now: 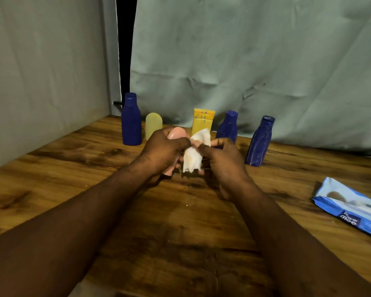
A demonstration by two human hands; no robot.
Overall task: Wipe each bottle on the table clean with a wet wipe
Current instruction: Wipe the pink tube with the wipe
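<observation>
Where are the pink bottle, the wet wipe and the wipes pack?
pink bottle (177,133): head view, its rounded upper end.
wet wipe (193,158): head view, middle of the crumpled sheet.
wipes pack (349,207): head view, its blue top face.

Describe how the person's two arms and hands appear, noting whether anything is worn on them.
The left forearm and right forearm are bare up to the frame's edge, with no sleeve in view. The left hand and right hand wear no gloves, and no watch or bracelet shows at either wrist. Whether rings are worn cannot be told.
</observation>
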